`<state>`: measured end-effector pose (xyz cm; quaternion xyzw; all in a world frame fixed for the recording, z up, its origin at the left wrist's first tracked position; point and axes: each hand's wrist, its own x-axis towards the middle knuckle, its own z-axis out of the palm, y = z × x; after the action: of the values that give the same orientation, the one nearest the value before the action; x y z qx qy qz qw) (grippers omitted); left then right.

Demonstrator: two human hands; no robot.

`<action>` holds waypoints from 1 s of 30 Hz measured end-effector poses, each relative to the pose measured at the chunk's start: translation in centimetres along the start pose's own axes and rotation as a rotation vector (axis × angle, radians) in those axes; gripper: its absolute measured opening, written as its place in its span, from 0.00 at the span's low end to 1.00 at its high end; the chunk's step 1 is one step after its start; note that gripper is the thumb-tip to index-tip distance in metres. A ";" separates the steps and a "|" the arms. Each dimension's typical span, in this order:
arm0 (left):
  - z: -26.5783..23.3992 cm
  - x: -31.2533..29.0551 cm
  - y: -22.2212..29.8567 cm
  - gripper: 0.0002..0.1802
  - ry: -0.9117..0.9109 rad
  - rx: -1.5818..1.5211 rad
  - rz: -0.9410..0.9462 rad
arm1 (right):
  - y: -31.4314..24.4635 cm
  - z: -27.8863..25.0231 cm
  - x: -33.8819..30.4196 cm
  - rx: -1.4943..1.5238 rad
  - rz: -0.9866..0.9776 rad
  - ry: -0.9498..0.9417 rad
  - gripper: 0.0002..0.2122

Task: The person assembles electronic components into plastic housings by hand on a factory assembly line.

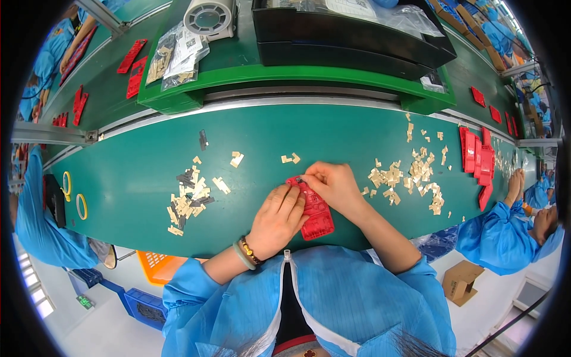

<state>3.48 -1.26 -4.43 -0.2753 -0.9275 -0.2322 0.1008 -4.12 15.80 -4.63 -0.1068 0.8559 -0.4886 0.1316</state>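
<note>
A red moulded plastic part [319, 219] lies on the green work table in front of my chest, slightly tilted. My left hand [276, 213] is closed over its left side, fingers bent across the upper half and hiding much of it. At the part's top end, my right hand [334, 185] pinches a small dark piece [301, 179] with thumb and forefinger, touching the red surface. Two small cream pieces [291, 159] rest just beyond my hands. To the left is a loose pile of cream and dark grey strips [191, 199]. Many cream bits [420, 171] are scattered to the right.
A stack of red parts [479, 157] sits at the right, near a co-worker in blue [502, 229]. Yellow tape rolls [82, 206] lie at far left. Beyond the table, a green shelf [238, 76] carries a black box [351, 56], bagged pieces [178, 56] and a white fan-like device [209, 19].
</note>
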 end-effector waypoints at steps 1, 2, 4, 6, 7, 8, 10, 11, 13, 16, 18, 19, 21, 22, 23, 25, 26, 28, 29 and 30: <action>0.0 0.0 0.0 0.23 0.000 -0.001 -0.001 | 0.0 0.0 0.0 -0.008 0.001 -0.006 0.05; 0.1 -0.1 0.0 0.23 -0.005 -0.009 -0.011 | 0.0 0.0 0.0 -0.009 0.001 -0.006 0.05; 0.1 -0.1 0.0 0.23 -0.011 -0.017 -0.022 | -0.1 -0.1 0.0 -0.031 -0.018 -0.005 0.05; 0.1 0.0 0.0 0.23 -0.004 -0.021 -0.016 | -0.1 -0.1 -0.1 -0.061 -0.045 -0.010 0.05; 0.0 0.0 0.0 0.23 -0.004 -0.022 -0.016 | 0.0 -0.1 -0.1 -0.091 -0.071 -0.014 0.05; -0.1 0.1 0.0 0.23 -0.006 -0.009 -0.023 | -0.1 -0.1 -0.1 -0.091 -0.070 -0.014 0.05; -0.1 0.0 0.0 0.23 -0.010 0.002 -0.031 | -0.3 0.1 0.0 -0.102 -0.103 0.010 0.05; -0.1 -0.1 0.0 0.23 -0.012 0.005 -0.031 | -0.3 0.2 -0.1 -0.101 -0.101 0.009 0.05; 0.0 -0.1 -0.1 0.23 -0.014 0.009 -0.032 | -0.2 0.2 -0.1 -0.126 -0.127 0.022 0.05; 0.2 -0.3 -0.2 0.23 -0.021 -0.030 -0.044 | -0.2 0.3 -0.2 -0.109 -0.152 0.051 0.05; 0.2 -0.3 -0.2 0.22 -0.025 -0.033 -0.041 | -0.1 0.4 -0.2 -0.106 -0.167 0.058 0.05; 0.2 -0.3 -0.3 0.22 -0.026 -0.034 -0.041 | 0.0 0.4 -0.2 -0.104 -0.183 0.065 0.05; 0.3 -0.4 -0.3 0.22 -0.022 -0.038 -0.035 | 0.1 0.2 -0.2 -0.107 -0.185 0.044 0.05; 0.3 -0.3 -0.3 0.22 -0.022 -0.038 -0.034 | 0.1 0.1 -0.2 -0.110 -0.189 0.023 0.05; 0.3 -0.3 -0.3 0.22 -0.019 -0.039 -0.036 | 0.1 0.1 -0.1 -0.111 -0.188 0.023 0.05; 0.3 -0.3 -0.3 0.22 -0.018 -0.039 -0.037 | -0.1 -0.2 0.0 -0.107 -0.167 -0.015 0.05; 0.3 -0.3 -0.3 0.23 -0.015 -0.043 -0.038 | -0.2 -0.2 0.0 -0.107 -0.167 -0.013 0.05; 0.2 -0.2 -0.3 0.23 -0.014 -0.048 -0.038 | -0.4 -0.1 0.0 -0.124 -0.152 -0.017 0.05; 0.2 -0.2 -0.4 0.22 -0.015 -0.056 -0.038 | -0.4 0.1 0.0 -0.124 -0.151 -0.015 0.05; 0.1 -0.1 -0.4 0.22 -0.017 -0.065 -0.038 | -0.2 0.4 0.0 -0.233 -0.241 0.030 0.05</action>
<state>3.31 -1.54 -4.74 -0.2628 -0.9253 -0.2616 0.0795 -4.02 15.38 -4.64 -0.2158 0.8896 -0.3999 0.0460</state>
